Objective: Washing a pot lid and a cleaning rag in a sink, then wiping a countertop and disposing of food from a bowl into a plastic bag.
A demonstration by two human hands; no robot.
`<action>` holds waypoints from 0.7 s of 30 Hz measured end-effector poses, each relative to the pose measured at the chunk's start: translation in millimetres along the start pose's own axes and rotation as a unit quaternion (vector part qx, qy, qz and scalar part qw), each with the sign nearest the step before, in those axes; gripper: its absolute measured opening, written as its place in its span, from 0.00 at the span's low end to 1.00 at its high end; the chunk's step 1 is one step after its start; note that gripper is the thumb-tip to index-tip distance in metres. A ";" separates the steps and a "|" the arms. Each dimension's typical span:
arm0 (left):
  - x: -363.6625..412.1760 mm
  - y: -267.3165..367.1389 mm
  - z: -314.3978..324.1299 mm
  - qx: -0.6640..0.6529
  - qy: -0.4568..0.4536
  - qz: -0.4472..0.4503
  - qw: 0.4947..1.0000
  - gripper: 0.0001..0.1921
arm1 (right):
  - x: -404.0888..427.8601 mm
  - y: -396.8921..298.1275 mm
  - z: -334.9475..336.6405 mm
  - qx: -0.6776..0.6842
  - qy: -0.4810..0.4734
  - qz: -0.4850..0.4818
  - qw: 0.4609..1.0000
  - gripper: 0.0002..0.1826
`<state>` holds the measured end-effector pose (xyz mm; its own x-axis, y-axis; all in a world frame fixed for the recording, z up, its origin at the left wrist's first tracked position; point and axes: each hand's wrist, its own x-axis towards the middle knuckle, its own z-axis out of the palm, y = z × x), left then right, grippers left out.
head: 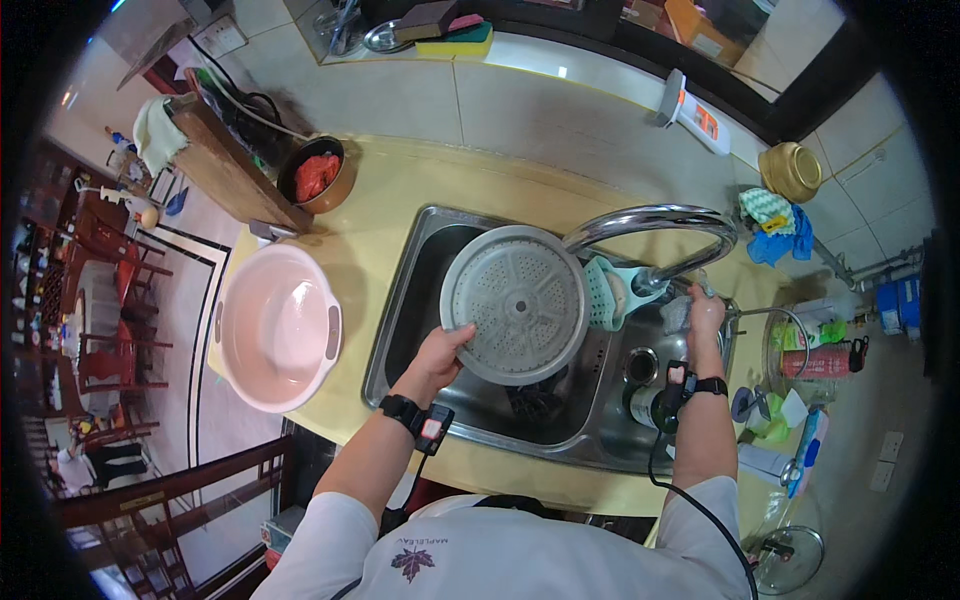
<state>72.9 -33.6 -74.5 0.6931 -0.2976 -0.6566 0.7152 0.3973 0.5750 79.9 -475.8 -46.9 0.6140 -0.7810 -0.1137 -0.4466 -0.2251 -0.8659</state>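
My left hand [435,356] grips the near-left rim of a round grey perforated steamer tray [517,304], thumb on top. The tray is held over the large left basin of a stainless steel double sink [409,330]. My right hand [706,311] is curled at the far right of the small basin, beside the chrome faucet [660,217]. A pale, crumpled mesh scrubber [676,315] shows at its left side and seems to be in its grasp; the fingers hide part of it. Something dark lies in the left basin [536,401] beneath the tray.
A pink plastic basin [281,330] stands left of the sink. Behind it are a wooden cutting board [225,165] and a pot [334,187] with red contents. A turquoise sink caddy [606,296] hangs by the faucet. A dark bottle [664,412] stands near my right wrist.
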 end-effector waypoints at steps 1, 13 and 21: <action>2.5 -1.1 -2.5 -0.005 -0.012 -0.003 1.000 0.18 | -0.7 -0.1 -0.7 0.015 0.005 -0.004 1.000 0.12; 17.0 -1.5 -7.3 -0.023 -0.056 0.000 0.998 0.21 | 23.3 23.2 -5.0 -0.009 0.013 -0.044 0.999 0.16; -30.4 21.7 -24.6 0.184 0.101 -0.103 0.972 0.16 | -34.9 -43.3 18.0 -0.051 -0.158 0.039 0.985 0.19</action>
<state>65.1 5.4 -54.1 0.5269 -0.1467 -0.8372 0.8462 -0.0017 0.5329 89.6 -428.3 -14.2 0.7398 -0.5822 -0.3372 -0.5535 -0.2418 -0.7970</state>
